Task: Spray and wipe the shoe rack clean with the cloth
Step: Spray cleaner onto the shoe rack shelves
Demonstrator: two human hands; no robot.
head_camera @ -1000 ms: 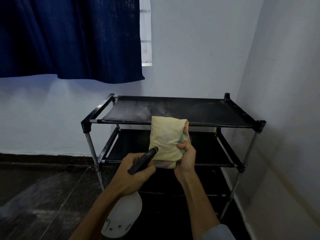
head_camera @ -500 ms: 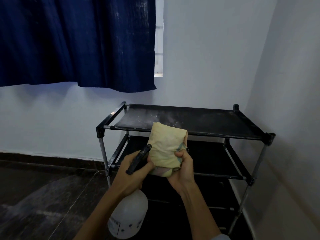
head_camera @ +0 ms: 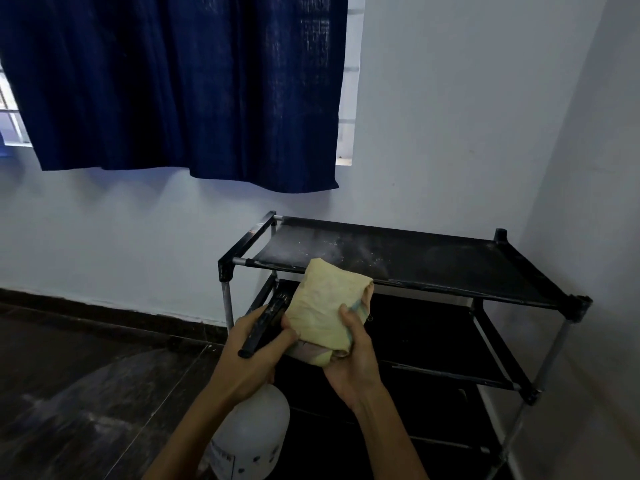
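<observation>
Cloth up, sprayer aimed, dusty shoe rack (head_camera: 408,254) waiting just ahead.
Left hand (head_camera: 247,355) grips the spray bottle (head_camera: 254,434) head, nozzle nearly against the folded yellow cloth (head_camera: 327,311) bunched in the right hand (head_camera: 349,362), likely to dampen it before wiping.

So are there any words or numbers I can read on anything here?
No text here can be read.
The label low on the white spray bottle has dark print, too small and blurred to read.
The cloth, shoe rack and curtain show no words.
</observation>
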